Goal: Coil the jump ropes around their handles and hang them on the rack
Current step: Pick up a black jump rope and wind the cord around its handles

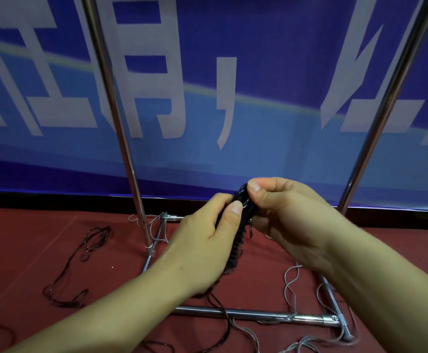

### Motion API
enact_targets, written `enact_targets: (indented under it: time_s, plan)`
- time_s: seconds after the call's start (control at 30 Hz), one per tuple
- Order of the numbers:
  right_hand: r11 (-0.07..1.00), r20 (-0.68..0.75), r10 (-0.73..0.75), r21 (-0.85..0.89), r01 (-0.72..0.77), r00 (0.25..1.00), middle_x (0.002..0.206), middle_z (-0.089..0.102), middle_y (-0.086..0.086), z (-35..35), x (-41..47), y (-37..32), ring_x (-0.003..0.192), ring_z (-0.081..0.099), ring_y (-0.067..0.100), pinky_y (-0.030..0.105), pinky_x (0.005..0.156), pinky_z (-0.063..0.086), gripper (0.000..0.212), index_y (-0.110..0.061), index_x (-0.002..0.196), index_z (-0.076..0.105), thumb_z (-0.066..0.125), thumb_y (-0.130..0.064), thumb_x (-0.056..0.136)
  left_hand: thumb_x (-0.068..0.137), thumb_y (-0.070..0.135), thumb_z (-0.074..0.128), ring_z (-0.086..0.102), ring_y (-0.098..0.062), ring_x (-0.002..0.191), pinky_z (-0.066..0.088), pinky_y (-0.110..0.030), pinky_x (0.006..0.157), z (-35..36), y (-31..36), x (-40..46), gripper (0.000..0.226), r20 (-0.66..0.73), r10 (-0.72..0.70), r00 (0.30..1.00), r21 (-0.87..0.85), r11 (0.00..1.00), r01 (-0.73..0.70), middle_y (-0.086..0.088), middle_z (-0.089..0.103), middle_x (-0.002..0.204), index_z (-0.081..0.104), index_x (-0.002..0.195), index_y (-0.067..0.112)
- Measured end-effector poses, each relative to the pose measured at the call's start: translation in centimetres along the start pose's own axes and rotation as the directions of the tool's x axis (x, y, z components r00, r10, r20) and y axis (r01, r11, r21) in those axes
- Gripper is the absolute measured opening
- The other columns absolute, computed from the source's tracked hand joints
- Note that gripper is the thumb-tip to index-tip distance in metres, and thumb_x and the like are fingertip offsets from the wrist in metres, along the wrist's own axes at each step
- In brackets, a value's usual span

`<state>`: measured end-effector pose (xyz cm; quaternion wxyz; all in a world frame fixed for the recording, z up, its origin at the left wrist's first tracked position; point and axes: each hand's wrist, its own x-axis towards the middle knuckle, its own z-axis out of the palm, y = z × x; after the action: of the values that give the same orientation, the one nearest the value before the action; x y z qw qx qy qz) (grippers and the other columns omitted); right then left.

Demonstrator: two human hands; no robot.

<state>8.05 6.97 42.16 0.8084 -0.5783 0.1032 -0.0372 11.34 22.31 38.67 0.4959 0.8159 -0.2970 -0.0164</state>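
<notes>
handle: black jump rope handle (241, 225), ribbed grip, held mid-frame above the floor, in front of the rack's lower bars
axis: long axis runs steeply, top end tilted up and away toward the banner, bottom end down toward the person; slight lean to the right at the top
top end: rounded cap sits between both thumbs; bottom end ends near the left palm heel
left hand: left hand (202, 240) wraps the handle's lower and middle part from the left, fingers curled behind it, thumb laid across the front near the top, clamped on it
right hand: right hand (286, 212) pinches at the handle's top end, thumb and forefinger tips pressed together on the cap; can't tell whether cord is in that pinch
dark rope: dark cord (223, 324) drops from below the left wrist, crosses the front bar, runs off the bottom edge; more dark cord (75, 266) lies in loose loops on the floor to the left, uncoiled
grey rope: grey cord (292, 284) snakes on the floor under the right forearm, also tangled round the rack's base joints
rack: chrome rack (121, 128), two uprights leaning outward, rectangular base tubes on the floor; nothing visible hanging on the parts in view
floor: red carpet (29, 238)
backdrop: blue banner (271, 59) with large white characters, behind the rack
</notes>
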Motion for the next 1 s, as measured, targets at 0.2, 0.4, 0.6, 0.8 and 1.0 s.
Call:
enact_targets:
  time_s: [0.2, 0.4, 0.6, 0.8, 1.0]
  plan:
    - [0.97, -0.069, -0.222, -0.115, 0.213, 0.973, 0.062, 0.057, -0.001, 0.9, -0.2, 0.6, 0.051, 0.048, 0.007, 0.014, 0.045, 0.038, 0.02, -0.012, 0.081, 0.064, 0.059, -0.022, 0.097, 0.101, 0.051, 0.037, 0.057, -0.01, 0.068, 0.044, -0.028, 0.066, 0.0, -0.3, 0.3, 0.029, -0.096, -0.013, 0.995, -0.058, 0.998, 0.007, 0.004, 0.064, 0.076, 0.06, 0.098, 0.033]
    - [0.998, -0.06, -0.06, -0.003, 0.06, 0.996, 0.063, 0.047, -0.003, 0.1, 0.5, -0.3, 0.053, 0.049, 0.013, 0.031, 0.058, 0.039, 0.029, -0.014, 0.085, 0.061, 0.054, -0.039, 0.098, 0.093, 0.056, 0.048, 0.038, -0.003, 0.047, 0.031, -0.017, 0.048, -0.2, -0.1, 0.4, 0.031, -0.143, -0.007, 0.99, -0.103, 0.995, -0.008, 0.014, 0.045, 0.051, 0.06, 0.082, 0.029]
    - [0.935, -0.068, -0.165, -0.329, 0.134, 0.984, 0.061, 0.039, 0.002, -0.3, -0.2, -0.8, 0.058, 0.036, 0.017, 0.031, 0.059, 0.034, 0.035, -0.02, 0.059, 0.063, 0.07, -0.041, 0.086, 0.088, 0.06, 0.056, 0.037, -0.005, 0.045, 0.03, -0.017, 0.047, -0.6, -0.1, 0.5, 0.036, -0.176, -0.018, 0.984, -0.068, 0.998, 0.006, 0.012, 0.046, 0.048, 0.058, 0.08, 0.025]
    - [0.916, -0.095, -0.097, -0.397, 0.051, 0.991, 0.058, 0.05, -0.001, -1.1, 0.1, -0.9, 0.069, 0.048, 0.022, 0.032, 0.056, 0.037, 0.017, -0.008, 0.069, 0.073, 0.073, -0.02, 0.082, 0.077, 0.072, 0.06, 0.047, -0.007, 0.047, 0.035, -0.027, 0.052, -0.6, -0.3, 0.1, 0.046, -0.21, -0.055, 0.976, 0.122, 0.989, 0.082, 0.011, 0.06, 0.056, 0.054, 0.082, 0.026]
    - [0.897, -0.07, 0.008, -0.44, -0.038, 0.998, 0.075, 0.057, 0.01, -1.8, -0.1, -0.8, 0.063, 0.047, 0.017, 0.031, 0.057, 0.04, 0.006, -0.009, 0.078, 0.075, 0.072, -0.011, 0.083, 0.072, 0.078, 0.058, 0.058, -0.008, 0.056, 0.048, -0.033, 0.059, -0.5, -0.5, -0.4, 0.047, -0.227, -0.047, 0.973, 0.315, 0.942, 0.119, 0.012, 0.062, 0.062, 0.046, 0.086, 0.035]
